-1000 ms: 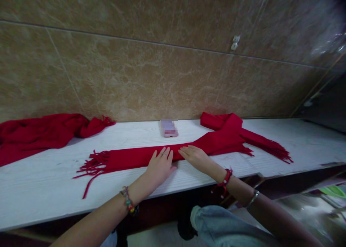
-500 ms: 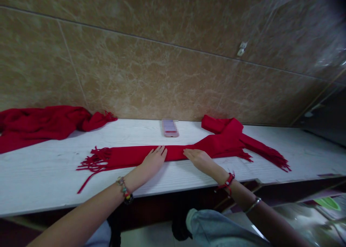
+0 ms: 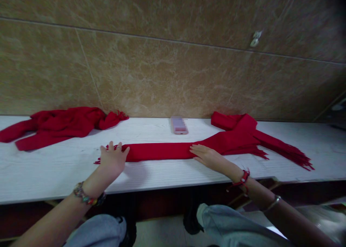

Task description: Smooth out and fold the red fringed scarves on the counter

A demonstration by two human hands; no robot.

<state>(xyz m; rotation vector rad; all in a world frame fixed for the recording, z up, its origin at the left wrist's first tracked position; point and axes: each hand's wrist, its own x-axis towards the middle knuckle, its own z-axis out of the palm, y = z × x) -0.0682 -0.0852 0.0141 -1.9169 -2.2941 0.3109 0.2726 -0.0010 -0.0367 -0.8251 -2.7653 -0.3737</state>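
Observation:
A red fringed scarf [image 3: 159, 151] lies along the white tabletop, its left stretch a flat, narrow folded strip. Toward the right it widens into a loosely crossed heap with fringe hanging out. My left hand [image 3: 112, 160] is over the fringe at the strip's left end, fingers spread, covering most of the tassels. Resting flat on the middle of the scarf is my right hand [image 3: 207, 156], its fingers stretched out and pointing left. Neither hand grasps the cloth.
Another red scarf [image 3: 67, 124] lies crumpled at the back left against the tiled wall [image 3: 151, 77]. A phone [image 3: 178, 125] lies behind the strip, near the wall. The white table's [image 3: 162, 178] front edge runs just before my knees.
My left hand has slid left along the strip from its middle to the fringed end, and its fingers have spread. My right hand stays on the scarf. The view has shifted slightly.

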